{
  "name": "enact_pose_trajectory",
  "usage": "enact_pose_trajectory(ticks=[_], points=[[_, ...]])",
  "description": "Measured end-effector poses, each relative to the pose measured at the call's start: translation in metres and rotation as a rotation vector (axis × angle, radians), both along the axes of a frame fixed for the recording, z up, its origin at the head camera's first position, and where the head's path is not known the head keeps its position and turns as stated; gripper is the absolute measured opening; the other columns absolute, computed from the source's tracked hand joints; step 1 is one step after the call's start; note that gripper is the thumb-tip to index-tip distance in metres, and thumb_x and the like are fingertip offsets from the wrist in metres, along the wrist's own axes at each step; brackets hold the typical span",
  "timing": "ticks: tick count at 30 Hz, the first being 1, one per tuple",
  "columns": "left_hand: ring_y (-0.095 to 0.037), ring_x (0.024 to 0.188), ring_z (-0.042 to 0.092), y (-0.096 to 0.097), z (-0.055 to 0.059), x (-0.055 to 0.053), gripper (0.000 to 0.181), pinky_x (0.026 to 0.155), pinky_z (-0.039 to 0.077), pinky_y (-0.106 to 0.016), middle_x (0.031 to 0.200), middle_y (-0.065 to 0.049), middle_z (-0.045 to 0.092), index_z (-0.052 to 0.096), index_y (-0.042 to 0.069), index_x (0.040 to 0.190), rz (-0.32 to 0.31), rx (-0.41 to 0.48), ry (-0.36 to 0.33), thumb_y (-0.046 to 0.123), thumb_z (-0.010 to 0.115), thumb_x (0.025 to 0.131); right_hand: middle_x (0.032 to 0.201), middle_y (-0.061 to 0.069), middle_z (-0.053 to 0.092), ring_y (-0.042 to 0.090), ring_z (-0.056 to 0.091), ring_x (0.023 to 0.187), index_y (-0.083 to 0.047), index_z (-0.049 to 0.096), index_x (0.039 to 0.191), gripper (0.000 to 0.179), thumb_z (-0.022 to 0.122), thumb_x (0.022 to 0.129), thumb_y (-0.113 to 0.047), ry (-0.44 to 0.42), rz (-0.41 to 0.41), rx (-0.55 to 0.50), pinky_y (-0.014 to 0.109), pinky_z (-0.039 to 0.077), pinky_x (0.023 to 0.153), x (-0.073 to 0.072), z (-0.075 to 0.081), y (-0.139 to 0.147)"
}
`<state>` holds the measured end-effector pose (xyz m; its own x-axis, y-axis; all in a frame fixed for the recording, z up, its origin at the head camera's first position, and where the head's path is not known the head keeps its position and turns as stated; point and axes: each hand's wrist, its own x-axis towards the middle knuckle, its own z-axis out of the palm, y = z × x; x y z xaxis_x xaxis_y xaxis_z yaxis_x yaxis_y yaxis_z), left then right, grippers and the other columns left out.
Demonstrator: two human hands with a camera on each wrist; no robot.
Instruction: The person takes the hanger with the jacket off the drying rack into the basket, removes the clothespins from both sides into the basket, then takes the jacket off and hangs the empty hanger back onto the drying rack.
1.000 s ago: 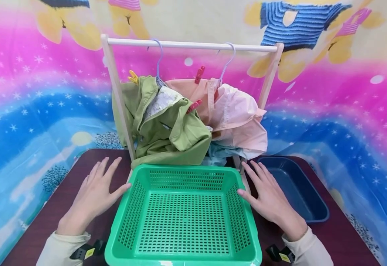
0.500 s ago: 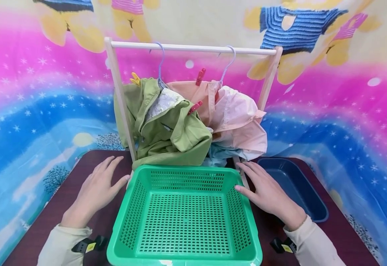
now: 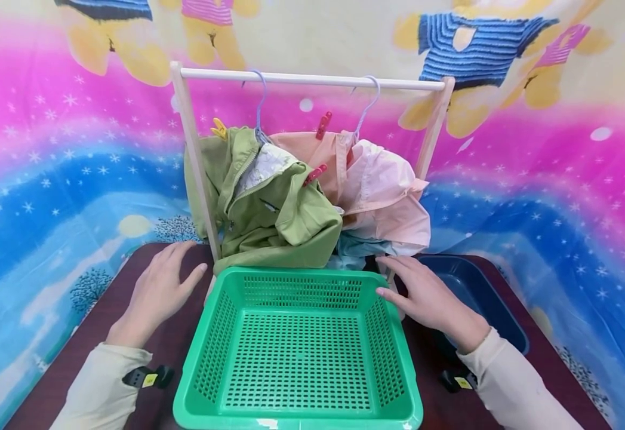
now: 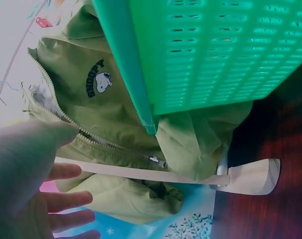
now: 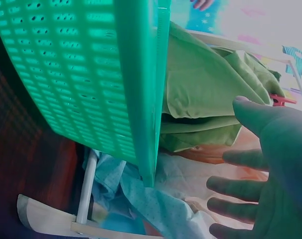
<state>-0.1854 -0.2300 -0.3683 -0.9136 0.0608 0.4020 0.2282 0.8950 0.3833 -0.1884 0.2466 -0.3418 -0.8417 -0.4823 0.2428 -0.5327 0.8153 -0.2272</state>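
Note:
A green perforated plastic basket [image 3: 296, 358] stands in front of the person with nothing in it. To its left the left hand [image 3: 156, 292] hovers with fingers extended, its thumb near the rim. The right hand [image 3: 425, 295] is held over the basket's far right corner, fingers spread and holding nothing. Behind the basket, a green zip jacket [image 3: 291, 221] hangs from a lilac hanger [image 3: 261, 107] on a small wooden rack [image 3: 312, 78]. A pink garment [image 3: 382, 185] hangs beside it on a second lilac hanger [image 3: 369, 104].
Red clothespins [image 3: 323, 125] and a yellow clothespin [image 3: 219, 128] are clipped to the clothes. A light blue cloth [image 5: 156, 199] lies low under the pink garment. On the right of the dark table [image 3: 102, 358] is a navy tray [image 3: 473, 286]. A printed curtain [image 3: 586, 179] surrounds the table.
Both hands have shifted slightly: the left a little upward, the right inward to the left, over the basket's corner. The basket and clothes stay in place while the view tilts slightly.

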Motion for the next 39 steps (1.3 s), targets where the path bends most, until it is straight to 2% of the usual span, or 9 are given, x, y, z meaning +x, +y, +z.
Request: enact_pose_trajectory(ticks=[9,14,20,23,27,30,33,39], points=[[-0.048,0.136,0.043,0.002,0.002,-0.012,0.054,0.1,0.04,-0.07,0.15,-0.025,0.047,0.048,0.007,0.147,0.001,0.059,-0.034,0.039,0.053,0.104,0.147,0.014,0.056,0.036,0.053,0.136,-0.009,0.05,0.148,0.06,0.064,0.099,-0.041,-0.016,-0.032,0.016,0.061,0.043,0.108,-0.008,0.006,-0.008],[-0.046,0.136,0.045,0.001,0.001,-0.022,0.051,0.099,0.041,-0.068,0.148,-0.025,0.049,0.05,0.006,0.145,0.01,0.082,-0.014,0.037,0.054,0.104,0.145,0.014,0.058,0.037,0.053,0.135,-0.01,0.051,0.147,0.058,0.063,0.099,-0.041,-0.014,-0.045,0.022,0.06,0.045,0.106,-0.014,0.008,-0.012],[-0.046,0.135,0.047,0.003,0.006,-0.031,0.05,0.097,0.043,-0.067,0.148,-0.024,0.05,0.051,0.007,0.145,0.028,0.112,-0.002,0.038,0.052,0.105,0.144,0.013,0.059,0.034,0.055,0.134,-0.01,0.052,0.146,0.057,0.064,0.099,-0.041,-0.034,-0.041,0.019,0.058,0.047,0.105,-0.019,0.014,-0.016],[-0.045,0.13,0.051,0.006,0.01,-0.036,0.049,0.093,0.045,-0.065,0.147,-0.022,0.052,0.051,0.008,0.145,0.033,0.133,-0.003,0.038,0.051,0.105,0.143,0.013,0.06,0.034,0.057,0.133,-0.009,0.053,0.145,0.056,0.064,0.099,-0.04,-0.033,-0.021,0.006,0.057,0.048,0.105,-0.023,0.017,-0.018],[-0.04,0.107,0.063,0.01,0.016,-0.044,0.046,0.078,0.049,-0.058,0.142,-0.02,0.057,0.051,0.01,0.144,0.042,0.163,0.028,0.035,0.052,0.105,0.14,0.013,0.062,0.033,0.059,0.129,-0.008,0.054,0.144,0.055,0.065,0.099,-0.038,-0.027,0.005,-0.015,0.056,0.049,0.103,-0.028,0.022,-0.022],[-0.039,0.103,0.064,0.011,0.019,-0.052,0.045,0.074,0.05,-0.056,0.138,-0.02,0.06,0.052,0.01,0.143,0.05,0.18,0.053,0.032,0.053,0.105,0.137,0.012,0.064,0.032,0.062,0.126,-0.008,0.055,0.143,0.054,0.065,0.099,-0.037,-0.023,0.016,-0.028,0.055,0.05,0.102,-0.031,0.025,-0.025],[-0.041,0.117,0.06,0.011,0.021,-0.059,0.044,0.081,0.05,-0.058,0.137,-0.021,0.061,0.052,0.008,0.142,0.059,0.21,0.062,0.031,0.052,0.104,0.137,0.013,0.064,0.031,0.062,0.125,-0.007,0.056,0.142,0.053,0.066,0.099,-0.035,-0.018,0.029,-0.037,0.055,0.05,0.102,-0.034,0.027,-0.027],[-0.041,0.12,0.059,0.008,0.026,-0.07,0.046,0.088,0.049,-0.059,0.138,-0.02,0.06,0.05,0.007,0.144,0.07,0.268,0.056,0.031,0.051,0.105,0.137,0.013,0.064,0.029,0.064,0.121,-0.006,0.056,0.142,0.052,0.066,0.099,-0.034,-0.013,0.044,-0.049,0.053,0.051,0.101,-0.038,0.034,-0.034]])
